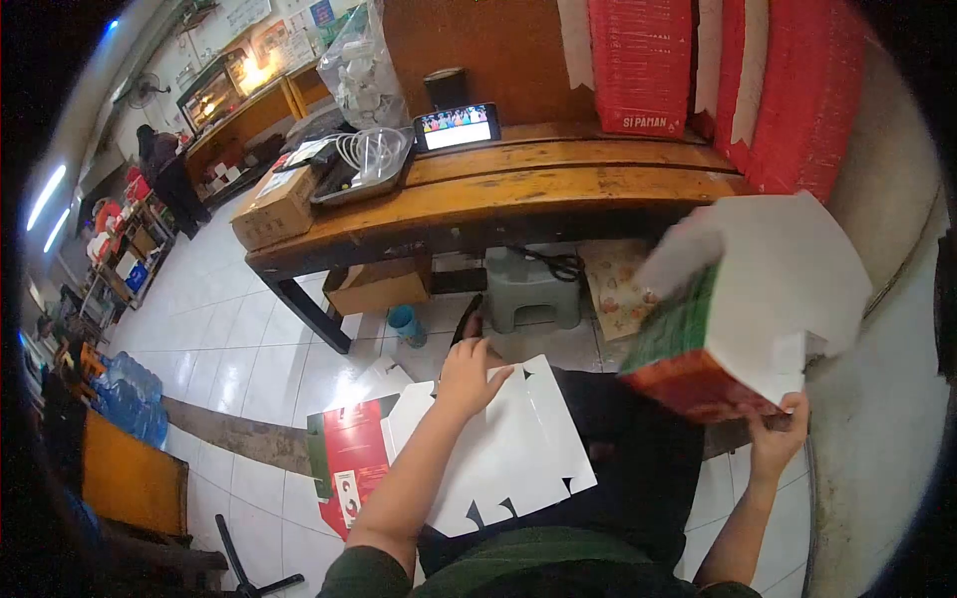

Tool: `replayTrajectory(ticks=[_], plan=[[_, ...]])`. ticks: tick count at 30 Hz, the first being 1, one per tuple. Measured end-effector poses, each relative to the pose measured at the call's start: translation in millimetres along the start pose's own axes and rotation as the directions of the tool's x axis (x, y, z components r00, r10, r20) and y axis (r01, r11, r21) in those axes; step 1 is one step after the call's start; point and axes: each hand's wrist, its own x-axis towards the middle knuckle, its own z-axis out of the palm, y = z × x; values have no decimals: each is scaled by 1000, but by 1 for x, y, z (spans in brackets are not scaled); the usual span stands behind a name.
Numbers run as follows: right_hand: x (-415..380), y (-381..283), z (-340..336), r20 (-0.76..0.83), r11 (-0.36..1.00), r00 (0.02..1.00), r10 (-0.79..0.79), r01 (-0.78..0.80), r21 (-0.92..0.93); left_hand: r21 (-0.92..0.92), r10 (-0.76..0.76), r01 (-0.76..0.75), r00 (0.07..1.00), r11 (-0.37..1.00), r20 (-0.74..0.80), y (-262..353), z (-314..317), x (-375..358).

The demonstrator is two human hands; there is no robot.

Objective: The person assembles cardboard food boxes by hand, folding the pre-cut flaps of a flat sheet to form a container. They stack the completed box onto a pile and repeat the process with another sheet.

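My left hand [469, 379] rests over a white cardboard box blank [523, 439] that lies flat across my lap, thumb apart from the fingers. The blank has small cut slots along its edges. A red and green printed panel [359, 448] shows beside it on the left. Out to the right, my right hand [780, 434] grips a printed cardboard box [773, 269] by its lower corner. White surfaces face me on top, with green and red print down the left side. Motion blurs its left part.
A wooden bench [558, 184] holds a propped phone [457, 128], a metal tray [369, 174], a brown carton [274, 204] and red box stacks [643, 65]. Below stand a grey stool [533, 289] and a blue cup [405, 324]. A person [164, 174] stands far left.
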Motion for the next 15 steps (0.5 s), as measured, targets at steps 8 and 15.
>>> replayTrajectory(ticks=[8,15], plan=[[-7,115,-77,-141,684,987,-74,-53,-728,347,-106,-14,940,938,326,8,32,-9],[-55,190,-102,-117,807,992,55,-113,-579,92,228,-256,944,962,240,-10,32,-27]])
